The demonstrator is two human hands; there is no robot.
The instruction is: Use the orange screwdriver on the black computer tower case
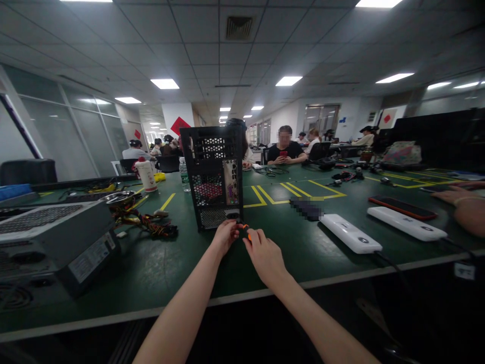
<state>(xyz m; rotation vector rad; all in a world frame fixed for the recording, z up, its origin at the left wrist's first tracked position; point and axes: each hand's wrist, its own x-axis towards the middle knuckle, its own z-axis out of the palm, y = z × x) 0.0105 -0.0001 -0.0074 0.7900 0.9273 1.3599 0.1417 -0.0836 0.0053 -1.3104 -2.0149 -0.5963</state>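
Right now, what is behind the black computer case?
Past the left edge of the black computer case, a clear bottle shows; past its right edge, part of a person. Whatever stands directly behind it is covered, so I can't tell more.

Head-worn view forward over the hands (267,257)

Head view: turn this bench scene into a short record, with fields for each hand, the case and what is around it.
Left hand: at the case's lower right corner; grip unclear
Right hand: holds an orange-black tool
Case position: upright on the green table, ports toward the camera
Left of case: grey power supplies, cables, cup, bottle
Right of case: two white devices
Across: a person with a red phone
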